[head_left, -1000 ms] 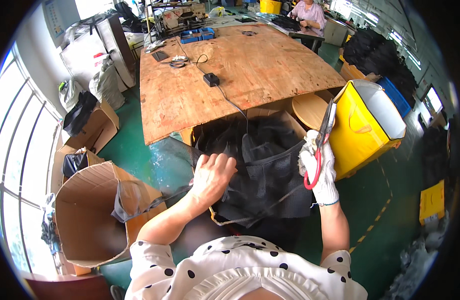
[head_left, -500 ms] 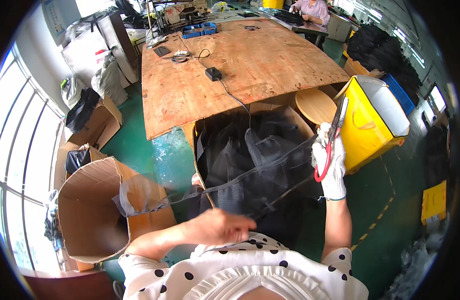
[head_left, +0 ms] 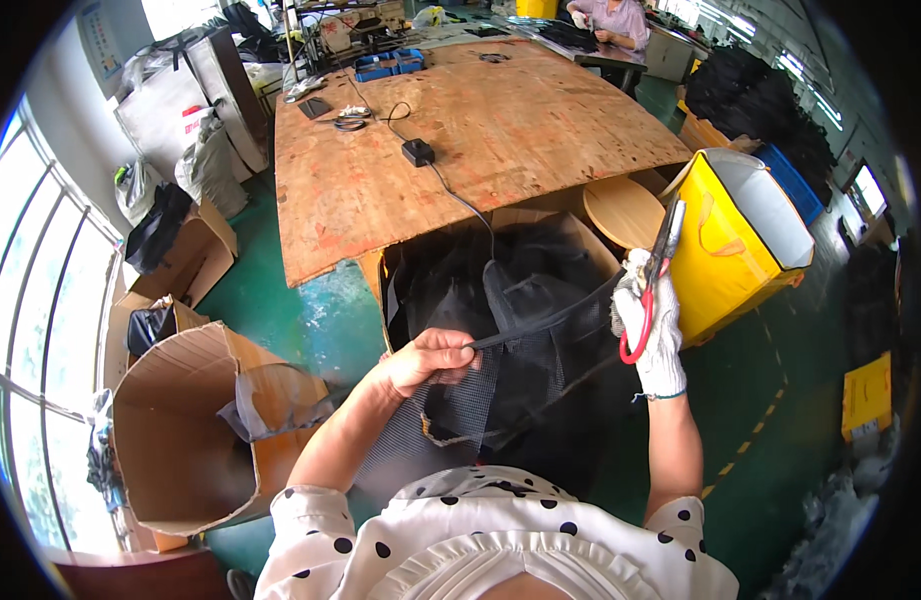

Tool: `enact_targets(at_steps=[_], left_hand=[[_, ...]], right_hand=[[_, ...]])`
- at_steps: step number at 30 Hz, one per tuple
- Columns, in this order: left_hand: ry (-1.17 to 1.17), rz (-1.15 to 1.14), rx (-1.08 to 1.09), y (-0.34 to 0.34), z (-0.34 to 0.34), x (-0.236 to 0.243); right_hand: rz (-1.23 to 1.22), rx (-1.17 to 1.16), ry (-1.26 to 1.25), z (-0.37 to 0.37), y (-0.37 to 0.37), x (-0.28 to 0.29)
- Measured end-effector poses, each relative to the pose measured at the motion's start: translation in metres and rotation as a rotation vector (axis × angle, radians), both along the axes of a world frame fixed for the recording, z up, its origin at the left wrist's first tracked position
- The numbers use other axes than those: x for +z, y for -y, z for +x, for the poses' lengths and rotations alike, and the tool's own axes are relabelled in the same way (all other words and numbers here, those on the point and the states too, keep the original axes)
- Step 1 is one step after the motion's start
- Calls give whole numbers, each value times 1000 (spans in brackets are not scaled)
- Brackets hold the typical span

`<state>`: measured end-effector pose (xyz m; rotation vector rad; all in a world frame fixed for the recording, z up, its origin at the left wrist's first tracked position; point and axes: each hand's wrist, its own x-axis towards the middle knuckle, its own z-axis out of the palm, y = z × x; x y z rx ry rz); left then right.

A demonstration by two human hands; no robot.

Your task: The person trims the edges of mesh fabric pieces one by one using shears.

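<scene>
My bare left hand (head_left: 428,362) pinches the dark bound edge of a sheet of black mesh fabric (head_left: 535,368) between thumb and fingers. That edge runs up to the right toward my right hand (head_left: 655,335), which wears a white knit glove. Its fingers are closed around red-handled scissors (head_left: 666,240), blades pointing up and away. The same hand seems to hold the other end of the mesh, though its grip there is partly hidden. Beneath the stretched mesh, more black mesh (head_left: 450,270) fills a cardboard box (head_left: 582,240).
A worn wooden table (head_left: 540,120) stands ahead, with a black power adapter (head_left: 417,152) and cord on it. A round wooden stool (head_left: 620,212) and yellow bin (head_left: 730,230) are at right. An open cardboard carton (head_left: 180,430) stands at left. A co-worker (head_left: 620,25) sits far back.
My left hand has moved forward from near my body and now grips the mesh edge. The strip that stretched left toward the carton has drawn away. My right hand stays nearly still.
</scene>
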<state>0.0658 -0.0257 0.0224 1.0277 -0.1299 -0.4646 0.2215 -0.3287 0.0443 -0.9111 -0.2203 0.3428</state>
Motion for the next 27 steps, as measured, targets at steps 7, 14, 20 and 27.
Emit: enact_targets(at_steps=[7,14,20,27], left_hand=[[65,-57,-84,0,-4,8],[-121,-573,118,24,7,-9],[13,-259,244,2,57,33],[178,-25,14,29,57,6]], right_hand=[[446,90,-261,6,-28,-2],[468,63,-276,12,-6,-4],[-205,-381,227,-84,13,33],[422,295,-643,-134,-5,-4]])
